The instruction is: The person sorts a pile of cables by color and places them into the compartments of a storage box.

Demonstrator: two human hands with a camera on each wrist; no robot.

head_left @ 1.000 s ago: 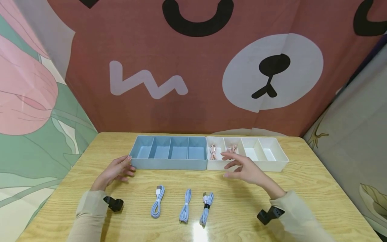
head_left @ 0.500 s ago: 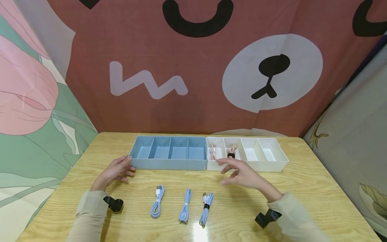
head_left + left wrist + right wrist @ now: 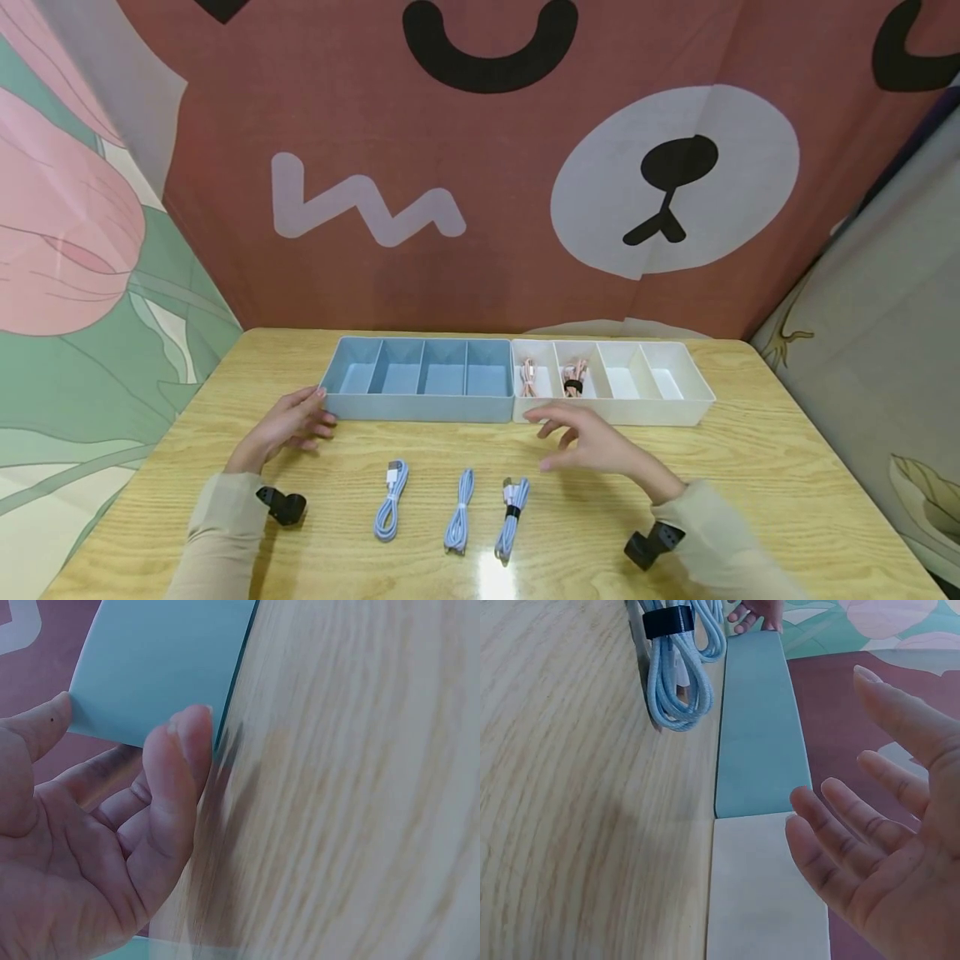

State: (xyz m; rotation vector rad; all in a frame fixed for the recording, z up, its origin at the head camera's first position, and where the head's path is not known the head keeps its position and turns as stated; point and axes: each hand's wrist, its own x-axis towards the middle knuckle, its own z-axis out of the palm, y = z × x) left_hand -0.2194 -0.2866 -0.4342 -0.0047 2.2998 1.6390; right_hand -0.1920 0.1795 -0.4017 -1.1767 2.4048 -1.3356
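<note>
One left hand (image 3: 288,421) touches the left end of the blue box (image 3: 427,407): the thumb rests at the rim corner, the fingers are slightly bent and apart from the thumb, and some are partly hidden at the box end in the left wrist view. The left sleeve (image 3: 216,533) is cut off by the lower edge of the head view. The blue box has four compartments and stands on the bench (image 3: 787,475).

In front of it lie three coiled blue cables, well apart from both hands: the left cable (image 3: 390,504), the middle cable (image 3: 458,517) and the right cable (image 3: 508,533), which has a black band. The right wrist view cuts off the banded coil at its upper edge.

The white box (image 3: 637,412), also with four compartments, adjoins the blue box at its right end. Its first compartment holds a pink cable (image 3: 528,377); the second holds a banded pink cable (image 3: 576,369). Cable plugs are too small to make out.

The right hand (image 3: 588,442) is held before the white box, fingers apart and gripping nothing. It overlaps the front wall; contact cannot be determined.
</note>
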